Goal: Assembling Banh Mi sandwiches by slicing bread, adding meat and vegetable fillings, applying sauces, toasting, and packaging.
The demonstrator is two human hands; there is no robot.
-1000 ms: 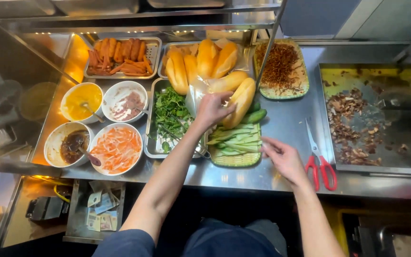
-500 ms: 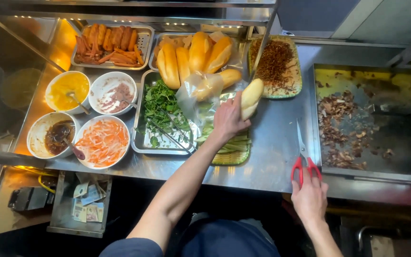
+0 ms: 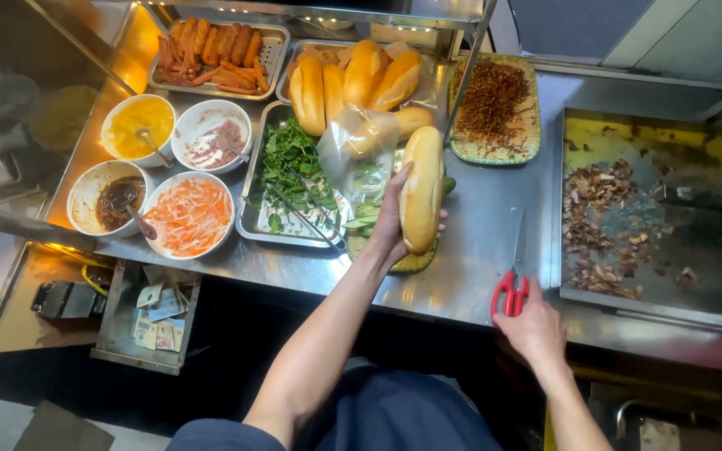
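I see my left hand [image 3: 393, 219] at the centre of the frame, wrapped around a baguette [image 3: 422, 189]. The fingers curl over the loaf's right edge and the thumb presses its left side, so the grip is closed firmly on it. The baguette stands lengthwise in the frame, its upper tip toward the rack post [image 3: 468, 63], its lower end over a green woven tray [image 3: 411, 262] that holds sliced cucumber [image 3: 364, 218].

My right hand [image 3: 535, 327] sits at lower right, on the counter [image 3: 478, 250] edge. Its fingers reach onto the red handles of the scissors [image 3: 513, 280], whose blades point up the frame. I cannot tell whether the fingers are through the loops or only resting on them.

The loaf and the scissors are well apart, with bare steel between them.

Left of the baguette lies a steel tray of herbs [image 3: 289, 163] with tongs [image 3: 302, 215] across it. More loaves [image 3: 353, 79] are piled above. Farther left are four bowls: shredded carrot [image 3: 188, 216], dark sauce [image 3: 114, 199], yellow spread [image 3: 139, 125] and pâté [image 3: 212, 139]. A griddle [image 3: 670, 209] with chopped meat fills the right side.
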